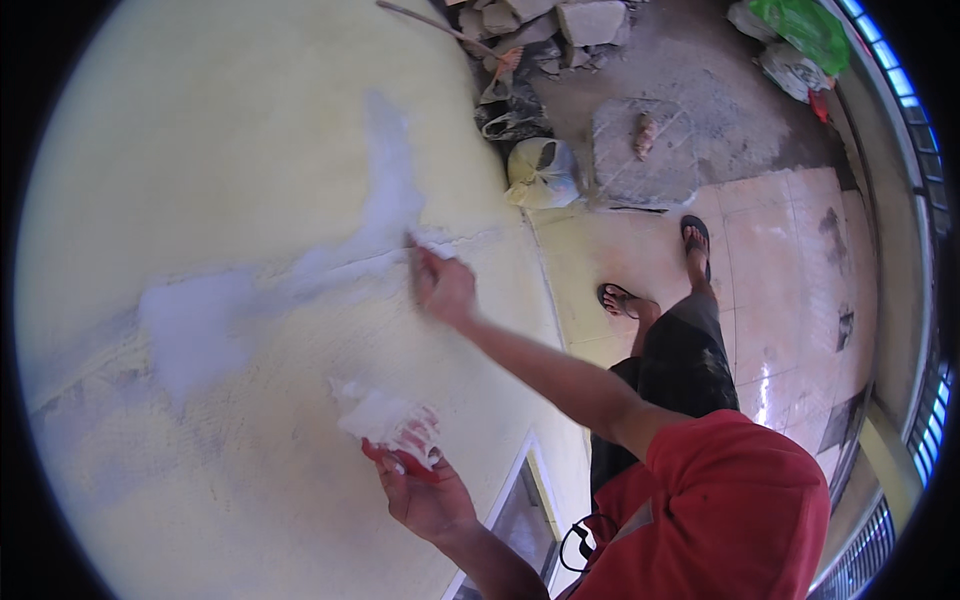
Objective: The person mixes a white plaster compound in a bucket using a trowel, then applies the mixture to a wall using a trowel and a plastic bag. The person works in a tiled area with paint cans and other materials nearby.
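Note:
My right hand (pixel 447 290) is closed at the pale yellow wall (pixel 240 130), beside a crack coated with white putty (pixel 392 195). It grips what looks like a thin flat spreader, seen nearly edge-on and blurred, mostly hidden by the fingers. Lower down, my left hand (pixel 430 497) holds a red plastic spreader (pixel 402 461) by its edge, thumb on top. A thick heap of white putty (pixel 385 418) covers much of that spreader. Left along the crack, a broad patch of putty (pixel 200 325) lies on the wall.
A tied plastic bag (pixel 542 175) sits at the wall's foot, with broken rubble (pixel 590 25) and a stick (pixel 435 22) beyond. A square slab (pixel 645 155) rests on the floor near my sandalled feet (pixel 620 298). Plastic bags (pixel 800 45) lie far right; a framed opening (pixel 520 515) is below.

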Action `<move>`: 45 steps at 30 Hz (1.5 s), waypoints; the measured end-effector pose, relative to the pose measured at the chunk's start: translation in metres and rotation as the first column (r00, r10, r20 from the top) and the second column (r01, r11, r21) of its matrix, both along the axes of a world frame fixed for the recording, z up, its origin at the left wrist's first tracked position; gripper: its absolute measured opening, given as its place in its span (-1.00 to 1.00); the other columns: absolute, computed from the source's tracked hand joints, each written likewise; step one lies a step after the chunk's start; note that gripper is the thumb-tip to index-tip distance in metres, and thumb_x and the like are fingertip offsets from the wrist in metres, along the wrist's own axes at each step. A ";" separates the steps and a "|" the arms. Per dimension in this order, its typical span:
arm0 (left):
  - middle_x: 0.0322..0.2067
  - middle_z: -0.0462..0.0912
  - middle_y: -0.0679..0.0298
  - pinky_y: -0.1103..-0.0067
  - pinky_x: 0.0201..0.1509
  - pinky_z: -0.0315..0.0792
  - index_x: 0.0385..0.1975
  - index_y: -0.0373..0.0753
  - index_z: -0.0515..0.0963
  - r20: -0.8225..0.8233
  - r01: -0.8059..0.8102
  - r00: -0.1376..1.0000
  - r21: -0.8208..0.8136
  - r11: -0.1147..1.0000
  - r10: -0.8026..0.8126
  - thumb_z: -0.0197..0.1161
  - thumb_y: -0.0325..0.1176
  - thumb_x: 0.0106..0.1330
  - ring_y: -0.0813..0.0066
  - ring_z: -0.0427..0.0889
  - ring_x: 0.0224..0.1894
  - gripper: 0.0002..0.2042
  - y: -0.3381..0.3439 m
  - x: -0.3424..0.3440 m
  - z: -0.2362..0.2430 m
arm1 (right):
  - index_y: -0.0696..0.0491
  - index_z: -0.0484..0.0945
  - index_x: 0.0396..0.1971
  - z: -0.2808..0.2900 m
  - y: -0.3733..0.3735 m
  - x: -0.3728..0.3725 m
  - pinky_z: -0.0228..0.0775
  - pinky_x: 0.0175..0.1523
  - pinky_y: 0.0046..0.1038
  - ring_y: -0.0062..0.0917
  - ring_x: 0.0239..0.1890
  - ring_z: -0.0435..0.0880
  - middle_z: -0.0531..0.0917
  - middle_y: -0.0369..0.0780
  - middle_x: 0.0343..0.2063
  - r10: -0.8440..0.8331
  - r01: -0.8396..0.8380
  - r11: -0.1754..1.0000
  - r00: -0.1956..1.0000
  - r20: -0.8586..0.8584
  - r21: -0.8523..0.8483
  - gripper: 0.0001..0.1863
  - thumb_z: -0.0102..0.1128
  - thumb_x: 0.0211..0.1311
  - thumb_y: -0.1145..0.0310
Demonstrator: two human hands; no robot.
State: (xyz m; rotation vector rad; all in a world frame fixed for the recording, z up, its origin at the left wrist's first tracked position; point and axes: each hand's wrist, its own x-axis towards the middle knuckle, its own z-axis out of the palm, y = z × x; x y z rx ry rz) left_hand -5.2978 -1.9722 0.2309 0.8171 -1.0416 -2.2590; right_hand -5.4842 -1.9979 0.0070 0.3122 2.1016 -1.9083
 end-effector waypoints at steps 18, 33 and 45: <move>0.13 0.51 0.08 0.51 0.02 0.56 0.27 -0.50 0.37 0.062 0.137 0.990 -0.143 0.980 -0.129 0.16 -0.57 0.45 0.34 0.50 -0.05 -0.59 0.005 -0.082 -0.061 | -0.04 0.53 0.34 -0.086 -0.024 0.025 0.49 0.25 -0.18 -0.13 0.14 0.65 0.73 -0.05 0.01 -0.359 0.347 0.933 0.891 -0.278 -0.090 -0.44 0.14 0.31 0.49; -0.05 0.48 0.00 0.54 -0.03 0.59 0.28 -0.59 0.30 0.003 0.203 0.979 -0.145 0.968 -0.204 0.09 -0.57 0.52 0.28 0.49 -0.02 -0.61 -0.024 -0.095 -0.091 | -0.07 0.54 0.33 -0.149 0.020 -0.031 0.58 0.12 -0.06 -0.02 -0.06 0.75 0.76 0.04 -0.14 0.070 -0.088 0.990 0.985 0.157 0.111 -0.41 0.04 0.26 0.38; -0.02 0.57 0.06 0.61 -0.08 0.59 0.22 -0.54 0.41 0.038 0.248 0.969 -0.132 0.960 -0.245 0.10 -0.47 0.55 0.41 0.49 -0.05 -0.66 -0.004 -0.075 -0.022 | -0.03 0.54 0.32 0.029 0.047 0.026 0.59 -0.02 -0.18 -0.19 -0.19 0.66 0.71 -0.09 -0.23 -0.128 0.050 0.932 0.972 -0.199 -0.358 -0.46 0.14 0.32 0.47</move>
